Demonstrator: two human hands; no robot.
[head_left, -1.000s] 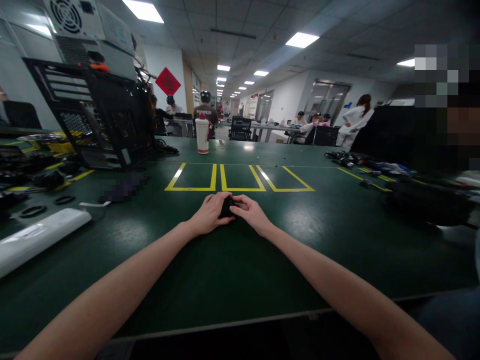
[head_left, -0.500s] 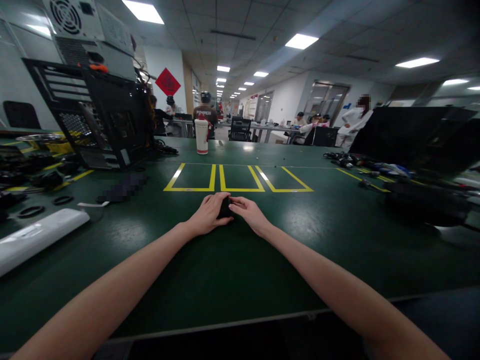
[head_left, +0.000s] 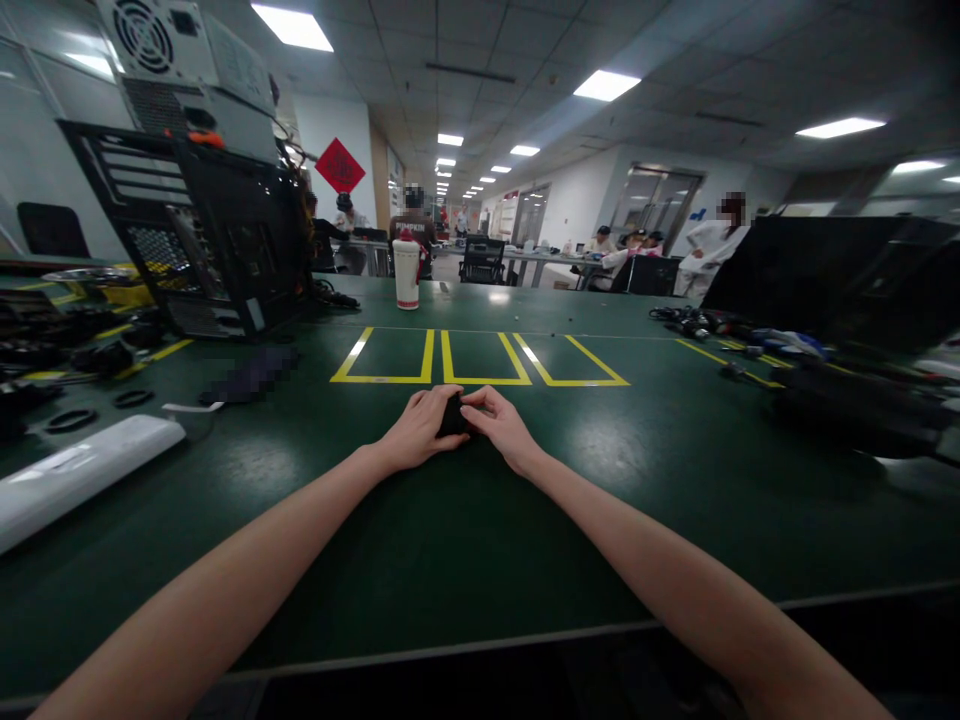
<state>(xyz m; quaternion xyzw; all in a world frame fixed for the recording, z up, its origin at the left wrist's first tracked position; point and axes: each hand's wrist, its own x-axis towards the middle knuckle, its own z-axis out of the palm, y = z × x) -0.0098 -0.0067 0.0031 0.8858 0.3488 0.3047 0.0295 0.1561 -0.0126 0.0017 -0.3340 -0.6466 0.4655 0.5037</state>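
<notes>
Both my hands meet at the middle of the green table [head_left: 450, 560], just in front of the yellow tape outlines [head_left: 486, 381]. My left hand [head_left: 420, 425] curls around a small black object [head_left: 452, 415], thumb on the near side and fingers over the far side. Its kind cannot be made out, as the fingers cover much of it. My right hand [head_left: 499, 425] is closed in a pinch at the object's right side. Whether its fingertips grip the object or some small part on it is hidden.
On the left stand a black computer case [head_left: 217, 230] with power supplies [head_left: 150, 40] on top, and a white power strip [head_left: 90, 465]. A white cup [head_left: 406, 272] stands beyond the tape. Cables [head_left: 690, 320] and a black bulky item [head_left: 855, 405] lie right. People sit farther back.
The view has shifted slightly. Both hands stay in place around the black object, with only a slight movement of the right fingers.
</notes>
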